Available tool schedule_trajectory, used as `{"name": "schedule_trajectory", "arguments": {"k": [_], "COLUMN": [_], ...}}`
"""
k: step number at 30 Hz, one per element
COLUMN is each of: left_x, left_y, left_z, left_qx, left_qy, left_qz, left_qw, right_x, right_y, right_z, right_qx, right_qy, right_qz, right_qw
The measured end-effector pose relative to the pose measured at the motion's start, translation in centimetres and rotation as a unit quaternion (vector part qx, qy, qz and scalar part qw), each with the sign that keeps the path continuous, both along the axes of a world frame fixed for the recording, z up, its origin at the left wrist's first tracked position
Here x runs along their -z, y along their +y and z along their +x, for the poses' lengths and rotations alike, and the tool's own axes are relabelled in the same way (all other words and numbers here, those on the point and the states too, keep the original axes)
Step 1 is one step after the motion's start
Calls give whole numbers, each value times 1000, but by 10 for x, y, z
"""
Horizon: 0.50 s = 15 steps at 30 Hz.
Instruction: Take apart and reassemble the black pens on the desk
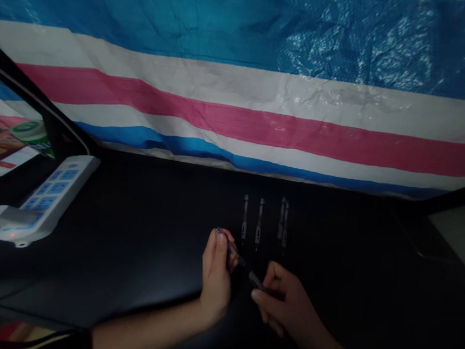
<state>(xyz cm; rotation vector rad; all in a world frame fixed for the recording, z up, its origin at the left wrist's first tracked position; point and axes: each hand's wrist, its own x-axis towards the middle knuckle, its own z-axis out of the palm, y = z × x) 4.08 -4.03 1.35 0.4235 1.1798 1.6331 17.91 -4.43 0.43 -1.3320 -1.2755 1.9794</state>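
Both of my hands hold one thin dark pen (241, 261) low over a black table (137, 242). My left hand (216, 273) pinches its upper end between thumb and fingers. My right hand (282, 304) is closed on its lower end, near the grey part of the barrel. The pen slants from upper left to lower right between them. Just beyond my hands lie several dark pens (264, 221) side by side, upright in the picture, with pale bands on them.
A white power strip (47, 199) with blue sockets and a small red light lies at the left. A blue, white and pink striped tarp (264, 90) hangs behind the table. Coloured packets (11, 141) show at the far left.
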Motion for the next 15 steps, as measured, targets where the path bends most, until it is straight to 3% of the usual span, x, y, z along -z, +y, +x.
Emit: {"name": "schedule_trajectory", "arguments": {"k": [10, 15], "left_x": [0, 2], "left_y": [-2, -4], "left_z": [2, 2], "left_qx": [8, 17], "left_qy": [-8, -14], "left_qz": [-15, -14], "left_qw": [1000, 1000], "right_x": [-3, -3], "right_y": [-3, -3], "right_z": [1, 1], "right_qx": [20, 19], "right_qy": [-51, -50], "right_qz": [65, 55], "right_qw": [996, 997]}}
